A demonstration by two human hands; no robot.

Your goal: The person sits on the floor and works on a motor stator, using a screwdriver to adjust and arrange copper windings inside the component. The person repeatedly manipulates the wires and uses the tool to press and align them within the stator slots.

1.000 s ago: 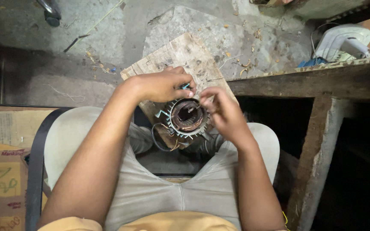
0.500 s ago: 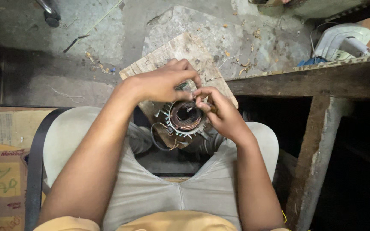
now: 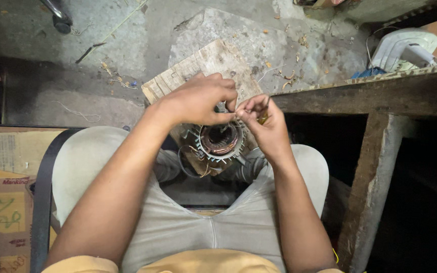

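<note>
Since a second ago both hands have lifted off the rim of the motor core (image 3: 222,142) and met above its far edge, fingertips now pinched together; the left hand (image 3: 198,98) arches over the core with thumb and forefinger closed on something too fine to make out, perhaps a strand of wire; the right hand (image 3: 261,121) pinches at the same spot and also grips a thin yellowish stick (image 3: 264,115) between its fingers. The core, a round metal ring with copper windings inside and pale teeth around its edge, rests on a worn wooden block (image 3: 208,65) between the person's knees; loose dark wires (image 3: 188,162) trail from its near left side. A wooden bench (image 3: 370,93) stands to the right; a flattened cardboard box (image 3: 1,202) lies at the left.
</note>
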